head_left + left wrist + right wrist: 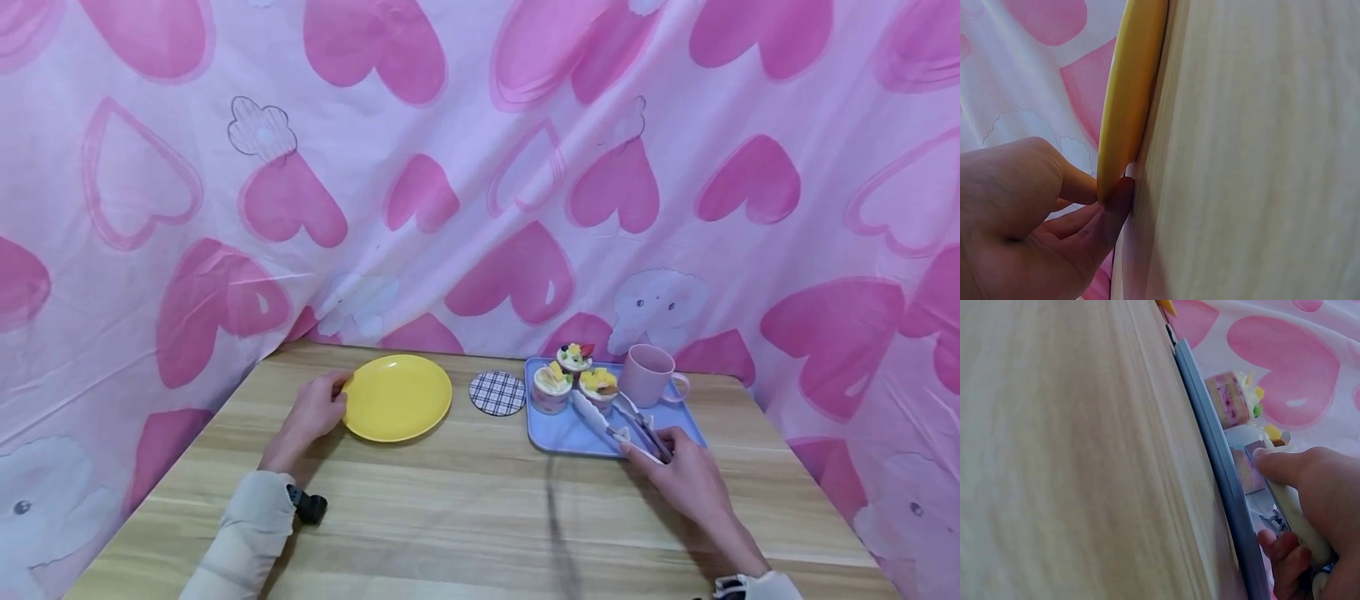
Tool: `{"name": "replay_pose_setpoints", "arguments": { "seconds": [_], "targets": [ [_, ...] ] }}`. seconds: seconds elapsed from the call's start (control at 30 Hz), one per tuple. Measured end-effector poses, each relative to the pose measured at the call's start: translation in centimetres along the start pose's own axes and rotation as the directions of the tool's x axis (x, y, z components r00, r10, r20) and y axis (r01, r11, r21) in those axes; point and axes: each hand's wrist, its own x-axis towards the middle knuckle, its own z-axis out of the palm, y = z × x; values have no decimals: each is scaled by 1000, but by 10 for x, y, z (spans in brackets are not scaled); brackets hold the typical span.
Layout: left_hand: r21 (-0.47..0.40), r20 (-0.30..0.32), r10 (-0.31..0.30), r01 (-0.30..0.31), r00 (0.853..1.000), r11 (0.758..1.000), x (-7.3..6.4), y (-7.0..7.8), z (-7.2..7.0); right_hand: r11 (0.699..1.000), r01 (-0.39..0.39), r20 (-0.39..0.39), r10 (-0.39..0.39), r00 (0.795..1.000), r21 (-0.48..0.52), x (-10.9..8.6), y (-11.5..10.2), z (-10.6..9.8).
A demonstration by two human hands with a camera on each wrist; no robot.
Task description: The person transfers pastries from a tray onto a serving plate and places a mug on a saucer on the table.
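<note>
My left hand (pixel 313 410) pinches the left rim of a round yellow plate (pixel 397 398) on the table. In the left wrist view the thumb (pixel 1080 186) and fingers meet at the rim of the plate (pixel 1129 94). My right hand (pixel 686 477) grips metal tongs (pixel 600 418) with their arms spread, above a blue tray (pixel 558 440). The tong tips are by the front right dessert cup (pixel 598 385), topped with yellow fruit; whether they touch it I cannot tell. Beside it are a second fruit-topped cup (pixel 552 388) and a third cup (pixel 575 358) with a strawberry slice.
A pink mug (pixel 647 375) stands at the tray's back right, its handle to the right. Between plate and tray lies a round checked coaster (pixel 497 393). A pink heart-patterned cloth (pixel 480 183) hangs behind the wooden table (pixel 420 517).
</note>
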Motion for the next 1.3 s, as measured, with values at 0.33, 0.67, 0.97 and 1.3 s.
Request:
{"name": "replay_pose_setpoints", "arguments": {
  "seconds": [0.33,0.67,0.97,1.3],
  "targets": [
    [-6,0,-17,17,1000,1000,3,2,2,1000,-19,23,19,1000,12,-2,-2,-4],
    [-2,-9,-9,9,1000,1000,1,3,1,998,57,-53,-55,997,39,-9,1,-2],
    [-10,2,-28,28,1000,1000,-1,2,0,998,38,-58,-35,998,57,-11,0,-4],
    [-17,-17,-5,5,1000,1000,-3,3,1,999,-27,-9,28,1000,45,-13,-2,-13]
  ]
}}
